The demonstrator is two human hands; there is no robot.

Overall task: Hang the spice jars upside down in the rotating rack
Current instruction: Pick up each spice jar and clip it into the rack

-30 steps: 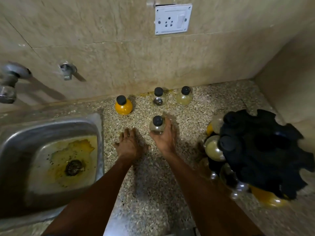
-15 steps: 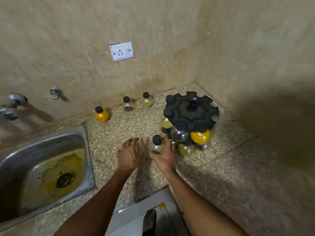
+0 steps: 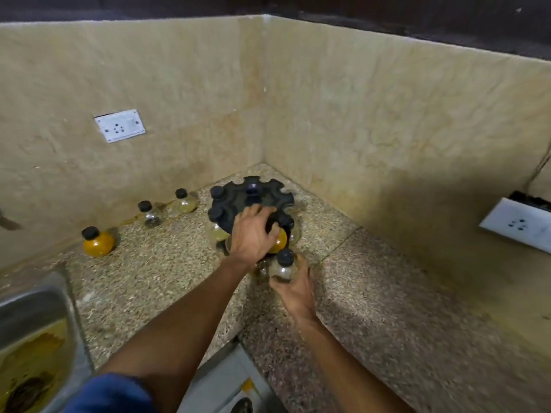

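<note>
The black rotating rack [image 3: 253,198] stands in the counter's corner, with several round jars hanging under its rim, one of them orange [image 3: 280,242]. My left hand [image 3: 252,234] rests on the rack's near edge, fingers spread over the top. Just in front of the rack, my right hand [image 3: 295,289] grips a clear jar with a black cap [image 3: 283,265], cap pointing up. Three more jars stand along the back wall: an orange one [image 3: 97,242], a clear one [image 3: 150,214] and a pale yellow one [image 3: 186,201].
A steel sink [image 3: 35,332] with yellow stains lies at the lower left. White sockets sit on the back wall [image 3: 120,125] and the right wall [image 3: 518,223]. Speckled stone counter [image 3: 387,293] stretches to the right of the rack.
My right hand has carried the clear jar from mid-counter over to the rack. My left hand has lifted off the counter onto the rack's top. The view has swung right.
</note>
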